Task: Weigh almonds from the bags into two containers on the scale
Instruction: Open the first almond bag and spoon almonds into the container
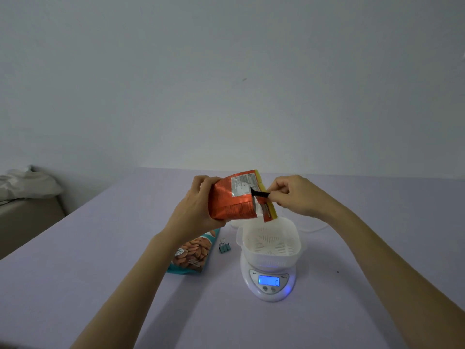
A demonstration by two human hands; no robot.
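Hands [197,205] [293,195] grip orange bag [226,201] and its black clip [260,194] above container [247,238] on scale [251,285].

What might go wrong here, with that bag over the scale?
The left hand holds the orange bag tilted above the white container; once the right hand pulls off the black clip, almonds might rush out and miss it. The bag hangs over the scale, which reads zero; a bump could upset that.

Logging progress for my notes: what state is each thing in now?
orange bag: held up in the air, black clip at its top
left hand: grips the orange bag
right hand: pinches the black clip
container: on the scale, empty
scale: lit, reads 0
teal bag: lying on the table
teal clip: loose on the table
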